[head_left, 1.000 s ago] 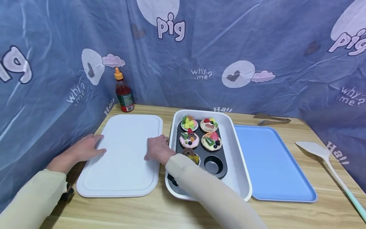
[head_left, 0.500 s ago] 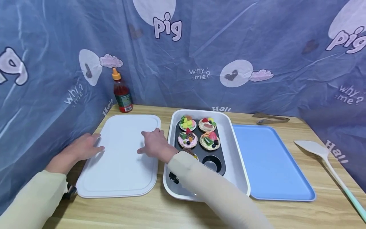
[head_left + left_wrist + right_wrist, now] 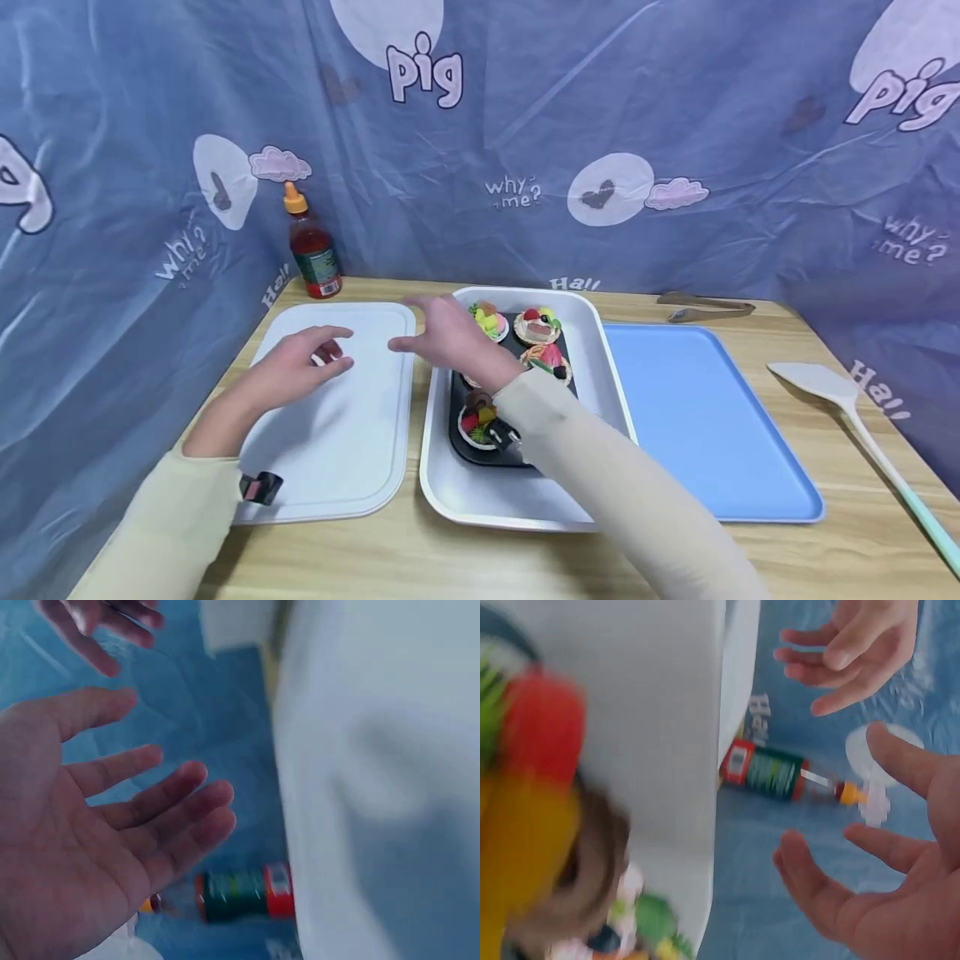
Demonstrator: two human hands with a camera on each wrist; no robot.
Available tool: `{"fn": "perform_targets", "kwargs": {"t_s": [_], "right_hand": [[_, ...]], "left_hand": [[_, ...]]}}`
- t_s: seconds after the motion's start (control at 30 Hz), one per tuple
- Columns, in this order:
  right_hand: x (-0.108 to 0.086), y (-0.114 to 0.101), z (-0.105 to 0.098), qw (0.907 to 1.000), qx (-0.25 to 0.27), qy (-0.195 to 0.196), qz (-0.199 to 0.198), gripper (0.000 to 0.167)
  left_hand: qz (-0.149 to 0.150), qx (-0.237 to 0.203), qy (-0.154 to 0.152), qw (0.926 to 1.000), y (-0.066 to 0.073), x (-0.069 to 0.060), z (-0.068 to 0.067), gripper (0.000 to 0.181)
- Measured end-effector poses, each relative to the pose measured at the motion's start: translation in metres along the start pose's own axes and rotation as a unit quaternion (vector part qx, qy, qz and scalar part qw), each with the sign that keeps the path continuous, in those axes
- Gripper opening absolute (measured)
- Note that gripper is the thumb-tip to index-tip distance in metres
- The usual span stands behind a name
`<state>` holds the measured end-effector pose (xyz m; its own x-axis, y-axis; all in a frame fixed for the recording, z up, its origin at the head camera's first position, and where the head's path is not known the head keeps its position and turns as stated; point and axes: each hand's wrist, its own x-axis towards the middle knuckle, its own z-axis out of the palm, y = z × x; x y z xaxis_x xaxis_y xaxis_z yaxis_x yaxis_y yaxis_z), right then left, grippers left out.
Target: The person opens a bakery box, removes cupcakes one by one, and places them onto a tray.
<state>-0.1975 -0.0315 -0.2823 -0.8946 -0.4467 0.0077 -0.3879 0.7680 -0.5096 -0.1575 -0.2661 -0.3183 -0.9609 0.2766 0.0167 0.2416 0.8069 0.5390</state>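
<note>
My left hand (image 3: 296, 367) hovers over the white board (image 3: 352, 458), its fingers loosely bent and holding nothing. In the left wrist view the left palm (image 3: 67, 832) faces up with fingers apart. My right hand (image 3: 450, 337) is raised at the left rim of the deep white tray (image 3: 517, 517), fingers spread, nothing in them. Within that tray stands a dark muffin pan (image 3: 465, 454) with several small fruit tarts, among them a tart (image 3: 480, 421) near the right sleeve. The right forearm hides part of the pan.
A red sauce bottle (image 3: 315, 254) with an orange cap stands at the back left. Right of the white tray lies a blue tray (image 3: 682, 417). Metal tongs (image 3: 708, 308) lie behind it, and a white spatula (image 3: 832, 396) lies at the far right. Printed blue cloth (image 3: 525, 100) hangs behind.
Both hands have lifted off the white board. The left moved right and up over it; the right moved back and right, toward the tray rim. The view has turned slightly.
</note>
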Motion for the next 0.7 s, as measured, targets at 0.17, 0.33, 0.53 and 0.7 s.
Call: {"fn": "perform_targets", "kwargs": {"t_s": [0.17, 0.33, 0.53, 0.7], "right_hand": [[-0.003, 0.027, -0.017, 0.9986, 0.042, 0.021, 0.024, 0.07], [-0.001, 0.052, -0.03, 0.995, 0.069, 0.039, 0.061, 0.067], [0.005, 0.079, -0.039, 0.9901, 0.083, 0.057, 0.097, 0.067], [0.01, 0.097, -0.035, 0.9846, 0.116, 0.055, 0.119, 0.068]], "left_hand": [[0.024, -0.06, 0.009, 0.9978, 0.026, 0.01, 0.018, 0.043], [0.032, -0.089, -0.01, 0.9955, 0.042, 0.023, 0.034, 0.044], [0.031, -0.114, -0.028, 0.9926, 0.052, 0.036, 0.053, 0.048], [0.018, -0.126, -0.043, 0.9909, 0.059, 0.041, 0.064, 0.052]]}}
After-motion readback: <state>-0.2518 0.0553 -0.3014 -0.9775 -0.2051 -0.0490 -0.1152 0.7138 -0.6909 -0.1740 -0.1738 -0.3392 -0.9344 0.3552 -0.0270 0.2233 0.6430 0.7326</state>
